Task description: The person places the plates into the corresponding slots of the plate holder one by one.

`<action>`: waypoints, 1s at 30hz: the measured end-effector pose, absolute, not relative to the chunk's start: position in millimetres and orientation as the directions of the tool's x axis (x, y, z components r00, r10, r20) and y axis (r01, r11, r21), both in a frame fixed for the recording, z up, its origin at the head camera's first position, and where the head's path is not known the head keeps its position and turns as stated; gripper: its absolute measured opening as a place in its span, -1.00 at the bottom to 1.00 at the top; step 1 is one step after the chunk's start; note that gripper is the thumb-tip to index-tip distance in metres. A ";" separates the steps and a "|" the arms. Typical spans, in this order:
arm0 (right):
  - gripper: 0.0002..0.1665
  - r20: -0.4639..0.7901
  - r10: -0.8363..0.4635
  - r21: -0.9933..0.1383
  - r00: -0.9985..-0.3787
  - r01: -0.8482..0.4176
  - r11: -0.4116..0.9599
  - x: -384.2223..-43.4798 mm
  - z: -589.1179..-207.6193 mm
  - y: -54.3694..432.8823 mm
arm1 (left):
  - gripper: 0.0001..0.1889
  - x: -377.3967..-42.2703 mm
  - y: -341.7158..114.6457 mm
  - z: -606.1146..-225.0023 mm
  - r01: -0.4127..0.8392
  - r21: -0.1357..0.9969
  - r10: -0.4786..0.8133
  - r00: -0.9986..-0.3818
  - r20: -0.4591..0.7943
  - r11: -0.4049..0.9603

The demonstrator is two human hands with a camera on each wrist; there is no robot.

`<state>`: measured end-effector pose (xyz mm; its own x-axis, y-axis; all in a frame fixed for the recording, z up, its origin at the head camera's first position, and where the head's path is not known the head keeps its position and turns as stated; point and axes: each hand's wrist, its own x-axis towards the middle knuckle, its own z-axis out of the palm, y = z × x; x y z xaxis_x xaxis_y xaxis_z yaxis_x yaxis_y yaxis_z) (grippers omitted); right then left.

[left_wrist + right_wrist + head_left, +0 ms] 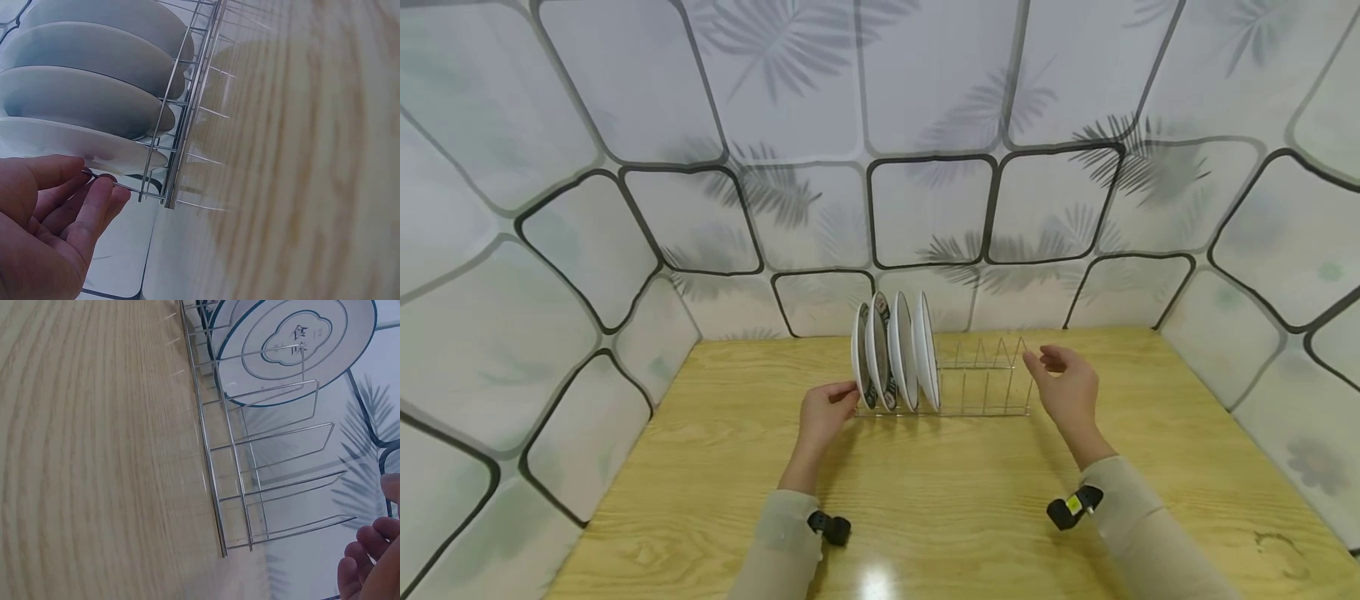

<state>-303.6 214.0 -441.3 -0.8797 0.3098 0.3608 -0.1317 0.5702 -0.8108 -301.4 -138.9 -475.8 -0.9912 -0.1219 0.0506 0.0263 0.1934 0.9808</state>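
Note:
A metal wire dish rack (985, 414) stands on the table, with several white plates (927, 354) upright side by side in its left half. At the rack's left end my left hand (823, 417) pinches an end wire between thumb and fingers, just beside the outermost plate (75, 142). My right hand (1067, 387) is by the rack's right end, fingers loosely bent, holding nothing visible. In the right wrist view its fingertips are close to the last wire loop, apparently apart from it. The plate (350, 337) facing that side has a blue rim and printed characters.
The wooden table (925, 500) extends in front of the rack and to both sides. A patterned wall covering (932, 212) with dark outlines and leaf prints encloses the back and sides. Slots on the rack's right half hold no plates.

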 end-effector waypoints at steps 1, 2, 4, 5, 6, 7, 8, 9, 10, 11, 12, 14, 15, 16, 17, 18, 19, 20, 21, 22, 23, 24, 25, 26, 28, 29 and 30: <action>-0.50 0.339 0.298 -0.812 -0.892 -0.118 0.571 -303.4 -443.4 216.0 | -0.76 -301.0 -138.7 -476.2 0.024 0.980 -0.123 -0.991 0.049 0.195; -0.51 0.321 0.286 -0.810 -0.903 -0.106 0.576 -303.5 -446.0 217.8 | -0.77 -300.6 -138.3 -477.0 0.022 0.979 -0.125 -0.991 0.048 0.202; -0.54 0.278 0.265 -0.810 -0.923 -0.077 0.581 -303.7 -451.6 220.3 | -0.77 -299.8 -138.1 -478.1 0.015 0.978 -0.128 -0.991 0.042 0.208; -0.55 0.262 0.253 -0.808 -0.931 -0.068 0.585 -303.4 -453.9 221.0 | -0.77 -299.6 -138.2 -479.1 0.013 0.977 -0.128 -0.991 0.041 0.213; -0.56 0.250 0.247 -0.805 -0.936 -0.059 0.590 -303.4 -456.2 221.6 | -0.78 -299.3 -138.3 -480.2 0.010 0.976 -0.129 -0.991 0.039 0.217; -0.58 0.243 0.243 -0.802 -0.939 -0.053 0.595 -303.5 -458.0 221.9 | -0.78 -299.1 -138.3 -481.0 0.006 0.976 -0.132 -0.991 0.035 0.217; -0.60 0.243 0.242 -0.797 -0.939 -0.051 0.602 -303.5 -459.5 221.8 | -0.78 -299.0 -138.2 -481.7 0.003 0.976 -0.133 -0.991 0.033 0.219; -0.61 0.244 0.242 -0.794 -0.939 -0.049 0.606 -303.5 -460.4 221.8 | -0.79 -298.7 -138.3 -482.4 -0.001 0.976 -0.134 -0.991 0.028 0.216; -0.63 0.245 0.243 -0.790 -0.939 -0.048 0.611 -303.2 -460.8 221.6 | -0.79 -298.5 -138.2 -482.8 -0.004 0.977 -0.134 -0.991 0.025 0.213; -0.64 0.248 0.244 -0.788 -0.938 -0.049 0.613 -303.2 -460.9 221.5 | -0.79 -298.2 -137.9 -483.0 -0.005 0.978 -0.134 -0.991 0.023 0.209; -0.65 0.248 0.246 -0.787 -0.937 -0.047 0.615 -303.2 -460.8 221.6 | -0.79 -298.2 -137.7 -483.2 -0.008 0.979 -0.136 -0.991 0.020 0.204; -0.66 0.254 0.246 -0.786 -0.935 -0.051 0.616 -303.5 -459.6 221.8 | -0.79 -298.1 -137.5 -483.1 -0.006 0.980 -0.134 -0.991 0.021 0.198; -0.67 0.253 0.244 -0.786 -0.936 -0.051 0.616 -303.8 -459.1 222.1 | -0.79 -298.1 -137.3 -482.8 -0.006 0.981 -0.137 -0.990 0.022 0.195; -0.67 0.252 0.241 -0.786 -0.937 -0.053 0.616 -304.2 -458.5 222.4 | -0.79 -298.0 -137.1 -482.4 -0.004 0.981 -0.139 -0.990 0.024 0.193; -0.67 0.254 0.237 -0.787 -0.938 -0.057 0.614 -304.5 -457.9 222.5 | -0.79 -297.9 -137.0 -482.0 -0.002 0.981 -0.143 -0.989 0.026 0.193; -0.67 0.253 0.234 -0.787 -0.939 -0.059 0.615 -304.8 -457.3 222.6 | -0.80 -297.8 -136.9 -481.5 -0.001 0.981 -0.148 -0.989 0.028 0.194; -0.67 0.252 0.231 -0.786 -0.940 -0.059 0.615 -304.9 -456.9 222.7 | -0.80 -297.7 -136.7 -481.1 0.000 0.981 -0.151 -0.988 0.031 0.196; -0.67 0.251 0.229 -0.785 -0.941 -0.059 0.616 -304.9 -456.5 222.5 | -0.80 -297.7 -136.5 -480.8 0.001 0.980 -0.156 -0.987 0.033 0.197; -0.67 0.250 0.224 -0.784 -0.942 -0.061 0.618 -304.7 -456.3 222.5 | -0.80 -297.5 -136.2 -480.4 0.002 0.980 -0.160 -0.987 0.035 0.200; -0.67 0.253 0.221 -0.782 -0.942 -0.064 0.620 -304.6 -456.0 222.4 | -0.80 -297.0 -136.0 -480.0 0.009 0.978 -0.158 -0.986 0.043 0.209; -0.67 0.254 0.219 -0.781 -0.942 -0.066 0.622 -304.3 -455.7 222.3 | -0.79 -296.8 -135.8 -479.7 0.012 0.977 -0.159 -0.986 0.047 0.214; -0.68 0.253 0.216 -0.780 -0.943 -0.066 0.622 -304.0 -455.6 222.2 | -0.79 -296.5 -135.6 -479.3 0.015 0.975 -0.159 -0.986 0.051 0.220; -0.68 0.252 0.214 -0.781 -0.944 -0.067 0.621 -303.7 -455.2 222.2 | -0.78 -296.3 -135.5 -479.1 0.017 0.974 -0.158 -0.986 0.054 0.225; -0.68 0.252 0.214 -0.782 -0.944 -0.069 0.620 -303.5 -454.8 222.1 | -0.78 -295.9 -135.4 -478.6 0.020 0.972 -0.158 -0.986 0.058 0.235; -0.67 0.249 0.211 -0.786 -0.945 -0.070 0.615 -303.3 -454.0 221.6 | -0.77 -295.1 -135.6 -477.5 0.026 0.967 -0.161 -0.985 0.068 0.253; -0.67 0.247 0.211 -0.788 -0.946 -0.069 0.612 -303.1 -453.4 221.4 | -0.76 -294.9 -135.7 -476.8 0.023 0.966 -0.165 -0.984 0.068 0.258; -0.66 0.243 0.211 -0.790 -0.947 -0.067 0.610 -303.1 -453.2 221.4 | -0.76 -294.4 -135.9 -475.9 0.026 0.964 -0.169 -0.983 0.073 0.266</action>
<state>-303.1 221.4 -453.2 -0.9468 0.2113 0.2428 -0.0666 0.6095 -0.7900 -294.4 -135.9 -475.9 -0.9829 -0.1688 0.0734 0.0263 0.2664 0.9635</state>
